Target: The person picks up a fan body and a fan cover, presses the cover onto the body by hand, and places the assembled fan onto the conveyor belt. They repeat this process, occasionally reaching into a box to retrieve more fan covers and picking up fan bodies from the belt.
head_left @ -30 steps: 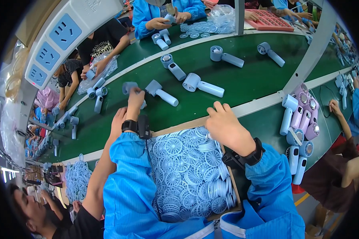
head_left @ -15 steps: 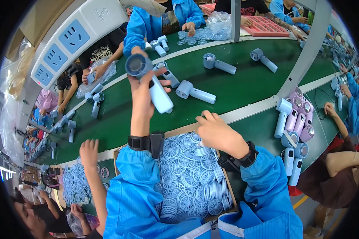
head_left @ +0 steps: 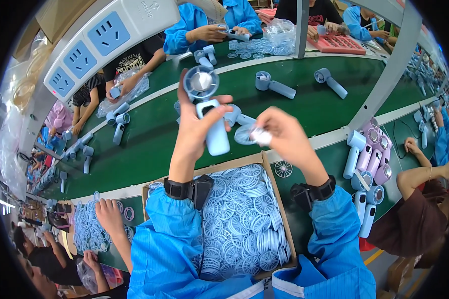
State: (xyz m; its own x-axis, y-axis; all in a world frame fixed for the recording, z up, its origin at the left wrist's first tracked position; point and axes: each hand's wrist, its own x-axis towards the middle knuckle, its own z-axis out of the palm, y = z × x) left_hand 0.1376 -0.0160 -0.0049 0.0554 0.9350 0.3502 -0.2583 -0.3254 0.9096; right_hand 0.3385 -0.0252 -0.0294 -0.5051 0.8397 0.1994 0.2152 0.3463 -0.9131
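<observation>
My left hand [head_left: 190, 129] is closed round the handle of a light blue handheld fan [head_left: 217, 138]. The fan stands upright, its round head open at the front with white showing inside. To the right, my right hand [head_left: 288, 137] pinches a round blue spoked fan grille [head_left: 243, 135] close to the fan's handle, apart from its head. Something white, blurred, shows at my right fingertips. Below both hands a cardboard box [head_left: 270, 172] holds a heap of the same blue grilles. One loose grille [head_left: 283, 169] lies on the green surface right of the box.
A green conveyor belt [head_left: 149, 124] crosses ahead, carrying several blue fans [head_left: 279, 87]. Blue and lilac fans [head_left: 373, 149] stand clustered at the right. A power strip [head_left: 92, 50] hangs upper left; a metal post [head_left: 384, 65] rises right. Co-workers sit opposite and on both sides.
My left hand has brought the fan nearer upright, its open front now toward me. My right hand has risen from the box's far edge with a grille. A co-worker opposite now holds a fan.
</observation>
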